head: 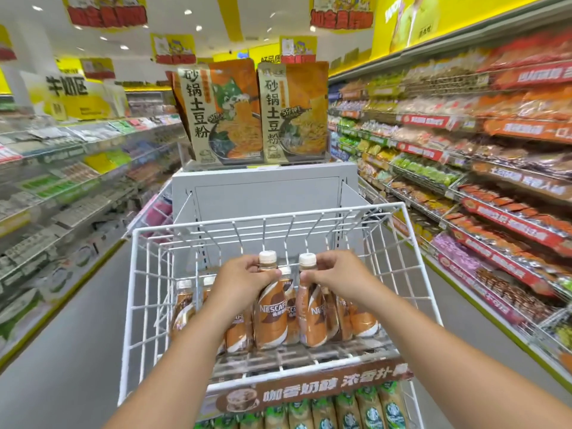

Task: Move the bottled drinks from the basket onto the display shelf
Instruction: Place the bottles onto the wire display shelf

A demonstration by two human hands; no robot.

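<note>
Head view: the left hand and right hand each grasp a coffee bottle by the neck, fingers curled just below the caps, over the white wire display basket. More bottles stand below and left of the fingers. Likely placing step; next, lower both upright, then release.

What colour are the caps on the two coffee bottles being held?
Cream-white caps, clearest in the head view.
</note>
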